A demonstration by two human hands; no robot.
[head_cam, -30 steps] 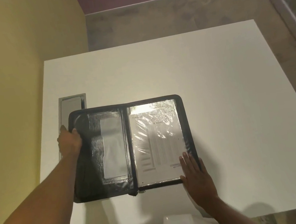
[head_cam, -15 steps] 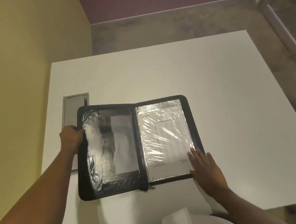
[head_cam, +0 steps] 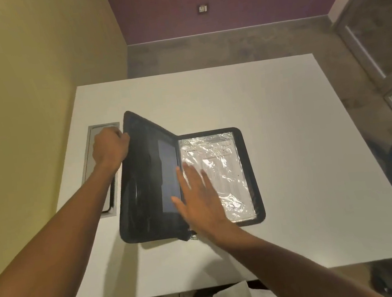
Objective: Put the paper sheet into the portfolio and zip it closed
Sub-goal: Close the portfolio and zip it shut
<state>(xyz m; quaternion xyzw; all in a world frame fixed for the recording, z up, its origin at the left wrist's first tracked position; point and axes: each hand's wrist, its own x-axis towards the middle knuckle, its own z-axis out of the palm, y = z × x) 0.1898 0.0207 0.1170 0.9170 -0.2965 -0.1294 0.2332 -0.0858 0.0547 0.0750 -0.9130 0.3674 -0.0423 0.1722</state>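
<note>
Portfolio (head_cam: 149, 179), half open on the table (head_cam: 288, 136): your left hand (head_cam: 110, 147) grips its raised cover's outer edge; your right hand (head_cam: 199, 197) lies flat, fingers spread, on the paper sheet (head_cam: 220, 170) under glossy, slippery-looking plastic. The covers look stiff, light; hold the edge, then find the zipper pull (head_cam: 193, 237) just below your right palm.

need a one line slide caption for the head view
Left hand lifts the portfolio cover while the right hand lies flat on the sleeved paper sheet inside, on a white table.
</note>
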